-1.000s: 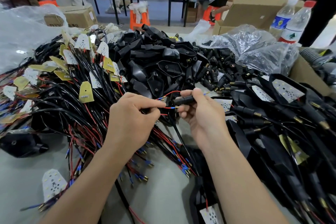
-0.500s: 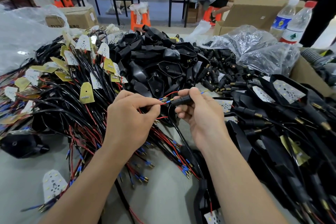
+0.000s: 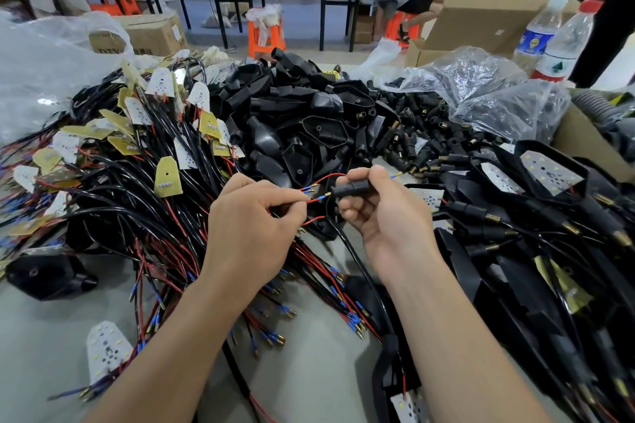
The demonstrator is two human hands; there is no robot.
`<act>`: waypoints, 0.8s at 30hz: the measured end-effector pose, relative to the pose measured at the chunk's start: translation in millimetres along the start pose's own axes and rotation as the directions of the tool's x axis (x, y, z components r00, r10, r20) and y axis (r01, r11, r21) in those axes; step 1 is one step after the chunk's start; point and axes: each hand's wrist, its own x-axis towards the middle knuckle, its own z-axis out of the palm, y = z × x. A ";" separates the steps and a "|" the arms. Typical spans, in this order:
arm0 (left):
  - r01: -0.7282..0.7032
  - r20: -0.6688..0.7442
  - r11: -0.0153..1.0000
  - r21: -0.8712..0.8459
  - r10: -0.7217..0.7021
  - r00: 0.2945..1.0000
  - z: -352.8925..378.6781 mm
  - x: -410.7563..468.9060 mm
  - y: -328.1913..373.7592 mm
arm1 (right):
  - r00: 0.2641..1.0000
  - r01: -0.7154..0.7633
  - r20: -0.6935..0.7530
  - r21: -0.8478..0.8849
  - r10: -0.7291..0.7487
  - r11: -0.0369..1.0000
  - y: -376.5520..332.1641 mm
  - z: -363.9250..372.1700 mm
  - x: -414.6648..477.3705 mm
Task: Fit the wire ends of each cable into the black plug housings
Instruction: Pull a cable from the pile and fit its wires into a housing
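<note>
My right hand holds a small black plug housing between thumb and fingers, lying sideways. A blue-tipped wire end sticks out of its right side. My left hand pinches a red wire whose blue-sleeved brass tip points at the housing's left opening, just touching or entering it. A second red wire arcs above toward the housing. The black cable of these wires runs down between my forearms.
A tangle of black cables with LED boards fills the left. A heap of black shells lies behind my hands, small plug housings beside it. Assembled units are piled right. Two water bottles and plastic bags stand back right.
Both hands stayed in place. The left hand has brought the red wire's tip closer to the housing's left opening, and the housing has been tilted slightly.
</note>
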 end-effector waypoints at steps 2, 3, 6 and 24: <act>-0.016 -0.006 1.000 -0.009 0.016 1.000 0.0 -0.8 -0.7 | 0.999 0.001 0.052 -0.049 0.001 0.999 0.8 0.4 -0.1; -0.017 -0.009 1.000 -0.006 0.017 1.000 0.1 -0.8 -1.2 | 0.997 0.000 0.081 -0.072 0.006 0.997 0.9 0.4 -0.1; -0.005 -0.011 1.000 -0.010 0.005 1.000 -0.9 0.4 -3.2 | 0.986 -0.013 0.160 -0.147 0.037 0.989 0.4 0.3 -0.9; 0.210 0.123 0.942 -0.260 -0.184 0.975 4.2 0.5 -0.2 | 0.998 0.029 0.059 -0.122 -0.022 0.992 1.0 4.7 -2.4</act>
